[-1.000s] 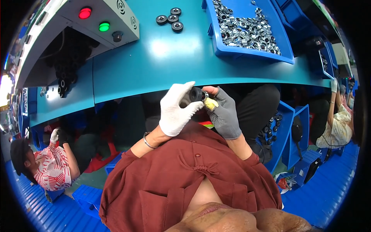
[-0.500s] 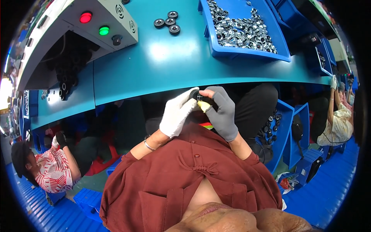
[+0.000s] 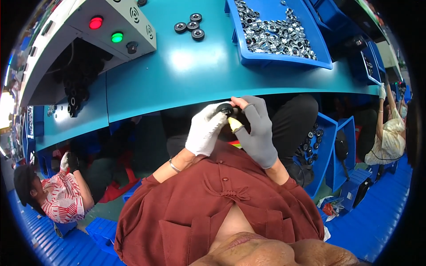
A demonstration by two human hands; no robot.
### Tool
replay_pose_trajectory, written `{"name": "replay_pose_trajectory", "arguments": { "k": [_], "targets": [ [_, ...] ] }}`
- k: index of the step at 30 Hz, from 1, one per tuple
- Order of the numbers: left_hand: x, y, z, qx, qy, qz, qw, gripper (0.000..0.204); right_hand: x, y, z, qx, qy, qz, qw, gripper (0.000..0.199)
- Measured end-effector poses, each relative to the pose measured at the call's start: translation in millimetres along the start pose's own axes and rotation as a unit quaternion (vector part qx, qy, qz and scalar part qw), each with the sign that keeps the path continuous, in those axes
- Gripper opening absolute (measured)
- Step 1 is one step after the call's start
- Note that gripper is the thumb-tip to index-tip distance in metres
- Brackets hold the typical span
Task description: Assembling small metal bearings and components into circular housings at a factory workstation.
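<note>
Hands: both are raised together just below the near edge of the teal tabletop (image 3: 186, 80), above the lap, and are touching each other around one small part.
Left hand: the left hand (image 3: 205, 133) is covered by a white glove; its fingers (image 3: 216, 119) are curled narrow and closed on the black round part (image 3: 224, 108).
Right hand: the right hand (image 3: 258, 133) is covered by a grey glove; its fingers (image 3: 248, 106) are bent over the same black round part from the other side, with a small yellow piece (image 3: 233, 123) pinched just beneath it.
Held part: the black round part is kept between the two sets of fingertips, in the air, apart from the tabletop; finer detail cannot be told.
Tabletop items: three black round pieces (image 3: 191, 25) are grouped touching one another at the far side; a blue tray (image 3: 284, 60) filled with small silvery metal parts is set to their right.
Control box: a grey box (image 3: 120, 26) with a red lamp (image 3: 96, 22) and a green lamp (image 3: 117, 37) is seen at the left of the tabletop.
Below right: a blue bin (image 3: 328, 146) holding dark round parts is placed beside the right knee.
Other people: one person in a red-and-white patterned top (image 3: 62, 199) is seated at lower left, and another in a pale top (image 3: 390, 137) at far right.
</note>
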State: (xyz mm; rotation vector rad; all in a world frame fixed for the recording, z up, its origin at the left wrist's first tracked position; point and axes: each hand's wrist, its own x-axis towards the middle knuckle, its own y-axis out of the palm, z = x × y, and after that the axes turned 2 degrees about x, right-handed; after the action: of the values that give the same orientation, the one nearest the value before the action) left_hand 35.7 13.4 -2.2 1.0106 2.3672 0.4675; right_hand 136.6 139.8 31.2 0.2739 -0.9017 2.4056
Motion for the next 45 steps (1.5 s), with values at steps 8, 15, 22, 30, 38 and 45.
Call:
{"name": "replay_pose_trajectory", "arguments": {
  "k": [8, 15, 22, 30, 38, 45],
  "targets": [
    [-6.8, -5.6, 6.7, 0.136, 0.123, 0.001, 0.983, 0.027, -7.2, 4.5, -13.8, 0.182, 0.103, 0.016, 0.978, 0.034],
    [-0.4, -9.1, 2.4, 0.162, 0.148, 0.046, 0.974, 0.021, -12.4, 12.7, -9.0, 0.274, 0.135, -0.016, 0.952, 0.034],
    [4.8, -7.3, 6.2, 0.221, 0.252, 0.012, 0.942, 0.018, -14.6, 18.6, -8.0, 0.252, 0.153, -0.043, 0.955, 0.028],
    [7.5, -5.4, -4.8, 0.100, 0.121, 0.053, 0.986, 0.017, -7.9, 18.3, -11.5, 0.254, 0.162, -0.043, 0.953, 0.026],
    [9.8, -5.8, 9.0, 0.132, 0.203, -0.003, 0.970, 0.015, -16.8, 20.3, -10.0, 0.149, 0.063, -0.031, 0.986, 0.044],
    [4.2, -12.2, -1.1, 0.129, 0.108, 0.025, 0.985, 0.016, -17.9, 19.2, -12.2, 0.300, 0.147, -0.008, 0.942, 0.036]
  ]
}}
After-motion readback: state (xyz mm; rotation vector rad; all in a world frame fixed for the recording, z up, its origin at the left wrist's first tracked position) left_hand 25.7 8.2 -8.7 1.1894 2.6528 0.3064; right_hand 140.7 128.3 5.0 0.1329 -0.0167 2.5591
